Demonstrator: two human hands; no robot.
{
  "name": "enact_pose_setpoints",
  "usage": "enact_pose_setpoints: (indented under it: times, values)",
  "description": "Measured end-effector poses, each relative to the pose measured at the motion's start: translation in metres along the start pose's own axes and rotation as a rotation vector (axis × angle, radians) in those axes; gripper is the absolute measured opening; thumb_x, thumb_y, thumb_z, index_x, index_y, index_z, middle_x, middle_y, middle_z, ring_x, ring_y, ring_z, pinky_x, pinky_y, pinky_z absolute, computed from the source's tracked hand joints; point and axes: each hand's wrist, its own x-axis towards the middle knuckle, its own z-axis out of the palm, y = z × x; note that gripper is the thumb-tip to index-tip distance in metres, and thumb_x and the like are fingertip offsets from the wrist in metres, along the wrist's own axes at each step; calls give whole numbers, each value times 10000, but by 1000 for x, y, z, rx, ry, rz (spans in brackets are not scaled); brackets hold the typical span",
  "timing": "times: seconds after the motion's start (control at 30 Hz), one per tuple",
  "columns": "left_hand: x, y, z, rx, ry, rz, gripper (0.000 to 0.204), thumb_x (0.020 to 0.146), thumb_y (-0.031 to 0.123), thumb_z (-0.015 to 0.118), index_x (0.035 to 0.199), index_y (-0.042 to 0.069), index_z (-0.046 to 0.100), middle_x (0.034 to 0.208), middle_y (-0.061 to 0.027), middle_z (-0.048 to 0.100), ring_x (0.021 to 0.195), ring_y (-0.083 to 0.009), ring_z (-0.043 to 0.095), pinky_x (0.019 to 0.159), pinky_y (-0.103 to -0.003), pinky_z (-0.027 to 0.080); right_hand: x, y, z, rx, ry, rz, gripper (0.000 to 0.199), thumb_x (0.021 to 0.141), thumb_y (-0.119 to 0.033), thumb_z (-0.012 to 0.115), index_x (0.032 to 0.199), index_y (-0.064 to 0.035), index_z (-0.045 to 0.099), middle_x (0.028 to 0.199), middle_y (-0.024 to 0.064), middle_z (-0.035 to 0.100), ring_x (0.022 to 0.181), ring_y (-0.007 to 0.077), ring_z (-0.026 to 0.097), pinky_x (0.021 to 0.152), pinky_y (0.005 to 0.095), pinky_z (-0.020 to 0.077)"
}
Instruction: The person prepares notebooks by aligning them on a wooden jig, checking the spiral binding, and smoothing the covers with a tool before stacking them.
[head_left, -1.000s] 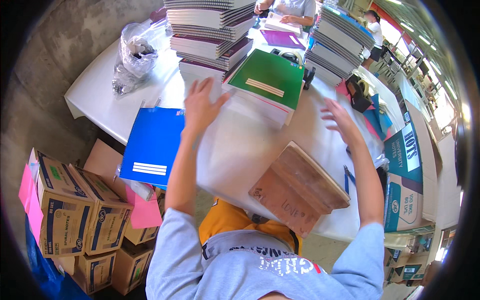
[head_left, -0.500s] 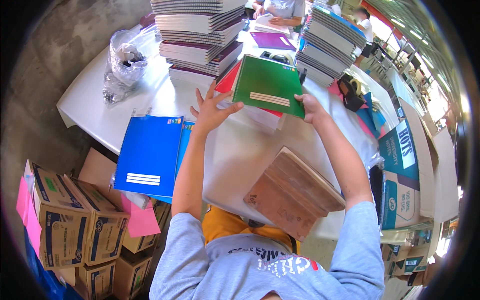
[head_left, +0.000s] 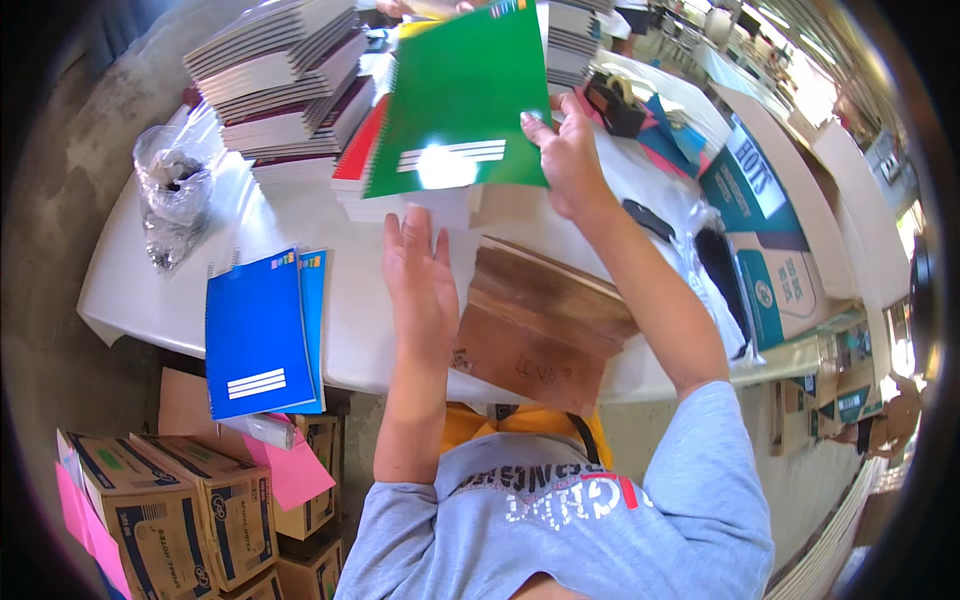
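A green spiral notebook (head_left: 470, 90) is raised over the table, its coil on the left edge. My right hand (head_left: 572, 150) grips its right edge, thumb on the cover and fingers behind. Just below its lower edge, my left hand (head_left: 420, 275) is open with fingers stretched up, holding nothing. Behind the green notebook, a red notebook (head_left: 358, 150) shows on top of a stack with white page edges. A brown wooden stand (head_left: 540, 325) with an angled ledge lies at the table's near edge. To the left, a blue spiral notebook (head_left: 258, 335) overlaps a lighter blue one (head_left: 314, 330).
Tall notebook stacks (head_left: 290, 90) stand at the far left, with another (head_left: 572, 45) behind on the right. A plastic bag (head_left: 172, 190) sits on the left, a black tape dispenser (head_left: 615, 105) at the far right. Cartons (head_left: 165, 500) fill the lower left; an open carton (head_left: 770, 220) stands right.
The green notebook has come up off the red one, in my right hand. My left hand has dropped to below its lower edge. The whole view has shifted.
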Motion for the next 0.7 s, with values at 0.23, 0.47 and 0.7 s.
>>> enact_pose_setpoints:
  times: [0.23, 0.47, 0.7]
  values:
    - [9, 33, -16, -256, -298, -45, 267, 833, 21, 608, 1096, 60, 574, 1062, -44, 619, 984, -137, 581, 890, -281, 456, -125, -61, -36, 404, -108, -186, 468, 846, -131, 615, 1241, -97, 367, 1125, 134, 554, 1002, 187, 557, 823, 350, 492]
    - [-10, 67, -52, 492, -417, 196, 184, 783, 3, 670, 959, -1, 617, 916, -56, 652, 797, -123, 600, 745, -248, 465, -188, -83, -120, -96, -93, -112, 749, 734, -22, 710, 1347, -43, 279, 1112, 181, 592, 929, 197, 618, 823, 297, 485]
    - [-29, 7, -76, 556, -628, -23, 368, 741, 11, 715, 1069, 26, 549, 938, -27, 632, 843, -114, 580, 781, -257, 465, -268, 24, -104, -118, -58, 91, 536, 849, -57, 600, 1299, -28, 309, 1210, 111, 468, 1109, 173, 475, 904, 325, 428]
